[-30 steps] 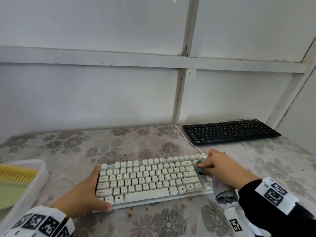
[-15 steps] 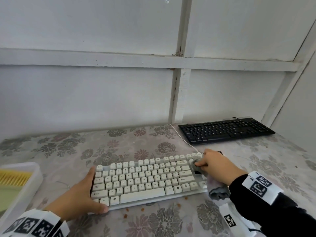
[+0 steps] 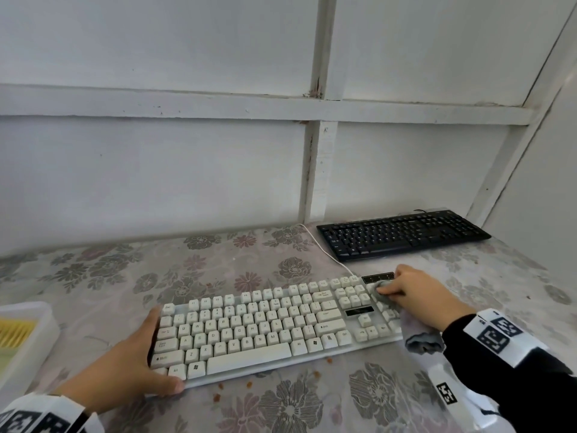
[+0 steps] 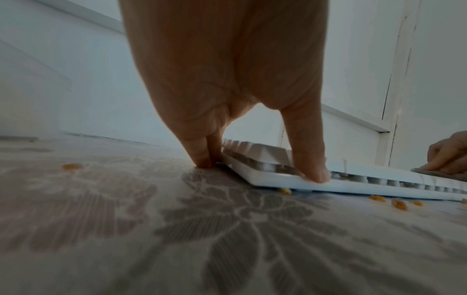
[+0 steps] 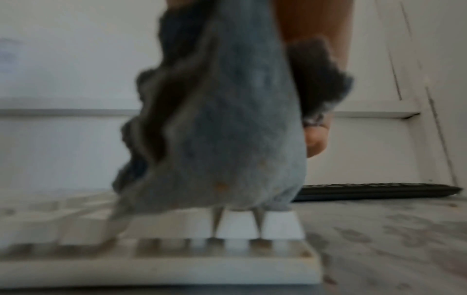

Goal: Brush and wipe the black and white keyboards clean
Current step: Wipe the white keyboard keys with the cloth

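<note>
The white keyboard (image 3: 265, 326) lies across the near middle of the flowered table. My left hand (image 3: 146, 351) braces its left end: straight fingers (image 4: 199, 151) against the side edge, thumb (image 4: 308, 159) pressed on the front corner. My right hand (image 3: 396, 292) grips a grey cloth (image 3: 382, 292) and presses it onto the number pad at the right end. The cloth's loose tail (image 5: 227, 129) hangs below the wrist over the keys (image 5: 278, 225). The black keyboard (image 3: 402, 234) sits untouched at the back right by the wall.
A white tray (image 3: 40, 342) holding a yellow brush (image 3: 15, 331) stands at the left edge. Orange crumbs (image 3: 249, 384) lie on the tablecloth along the white keyboard's front. Its white cable (image 3: 324, 251) runs back toward the wall. A white panelled wall closes the back and right.
My right hand has slid the cloth rightward along the white keyboard, from the end of the main keys onto the number pad. The left hand keeps its hold on the left end.
</note>
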